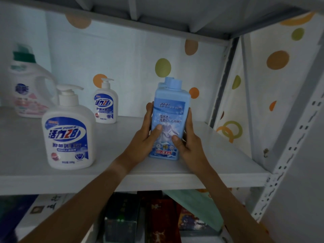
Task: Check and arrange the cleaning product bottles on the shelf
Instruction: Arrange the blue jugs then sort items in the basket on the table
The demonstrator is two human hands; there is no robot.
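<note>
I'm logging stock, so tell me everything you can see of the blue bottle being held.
The blue bottle is tall, boxy, plastic-looking, with a closed blue cap and a blue-white printed label facing the camera. It stands upright on the white shelf, right of centre. The left hand and right hand grip its sides, thumbs on the label.

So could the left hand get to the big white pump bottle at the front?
Probably yes. The left hand grips the blue bottle together with the right hand, so it must let go first. Bare shelf lies between it and the big pump bottle.
</note>
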